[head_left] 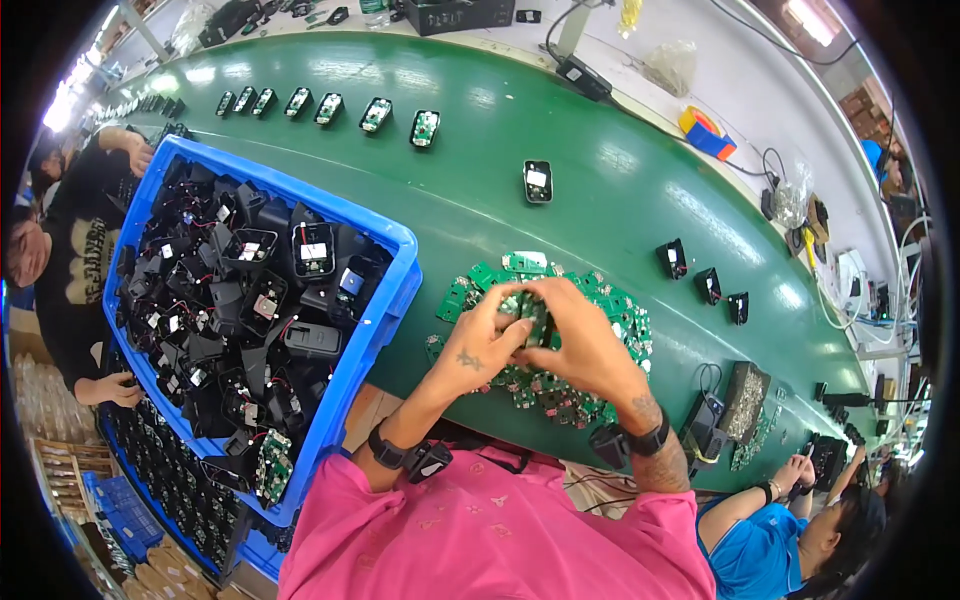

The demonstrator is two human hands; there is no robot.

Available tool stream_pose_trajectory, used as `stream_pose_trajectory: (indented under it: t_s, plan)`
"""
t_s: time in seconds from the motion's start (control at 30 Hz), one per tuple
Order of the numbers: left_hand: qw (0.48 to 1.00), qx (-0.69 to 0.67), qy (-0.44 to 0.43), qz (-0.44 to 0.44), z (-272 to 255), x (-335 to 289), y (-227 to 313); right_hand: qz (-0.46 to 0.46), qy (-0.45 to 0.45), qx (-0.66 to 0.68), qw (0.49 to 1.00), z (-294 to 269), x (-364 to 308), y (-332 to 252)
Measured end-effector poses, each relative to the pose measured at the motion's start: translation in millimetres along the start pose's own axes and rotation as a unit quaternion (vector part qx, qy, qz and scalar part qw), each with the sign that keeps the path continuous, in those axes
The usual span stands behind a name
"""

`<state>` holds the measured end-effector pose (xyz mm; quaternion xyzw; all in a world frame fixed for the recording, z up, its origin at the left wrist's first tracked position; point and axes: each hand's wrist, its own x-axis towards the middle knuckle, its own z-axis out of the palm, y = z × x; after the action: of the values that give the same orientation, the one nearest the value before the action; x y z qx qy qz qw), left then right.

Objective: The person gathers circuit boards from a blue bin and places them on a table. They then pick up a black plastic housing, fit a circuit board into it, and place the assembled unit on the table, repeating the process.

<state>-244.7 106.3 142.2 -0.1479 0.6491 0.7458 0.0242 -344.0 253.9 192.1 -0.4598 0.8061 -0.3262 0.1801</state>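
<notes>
My left hand (482, 352) and my right hand (582, 345) come together over a heap of green circuit boards (628, 335) on the green table. Between them they grip a small black casing (538, 318), tilted on its side, with green showing along it. My fingers and thumbs are curled round it and cover most of it. Whether a loose board is pressed into the casing cannot be made out. Ahead of my hands, one black casing with a board inside (537, 182) lies face up.
Left of me stands a blue bin (402, 262) full of black casings. A row of casings with boards (376, 115) runs along the far table; several casings (708, 286) lie right. Tape rolls (707, 133) sit at the far edge. Co-workers are on both sides.
</notes>
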Motion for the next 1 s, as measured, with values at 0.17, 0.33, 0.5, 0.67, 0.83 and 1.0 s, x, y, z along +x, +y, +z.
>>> stream_pose_trajectory:
  t_s: [0.17, 0.33, 0.5, 0.67, 0.83, 1.0]
  plan:
    - [0.994, -0.033, 0.082, 0.060, -16, -24, -4, 0.077, 0.158, -0.222, 0.959, -32, 58, 87]
    - [0.999, -0.010, 0.030, 0.013, -34, -55, -20, 0.202, 0.109, -0.313, 0.922, -41, 96, 145]
    - [0.995, -0.057, 0.078, 0.028, -59, -72, -45, 0.008, 0.186, -0.342, 0.921, -15, 133, 102]
    - [0.997, 0.063, -0.012, 0.040, -48, -57, -16, 0.073, 0.118, -0.298, 0.944, 10, 166, 118]
    - [0.991, -0.080, 0.089, 0.065, -42, -59, -37, -0.023, 0.074, -0.023, 0.997, 14, 104, 32]
    - [0.964, -0.225, 0.037, 0.136, -22, -63, -34, -0.103, 0.040, 0.012, 0.994, 38, 6, -56]
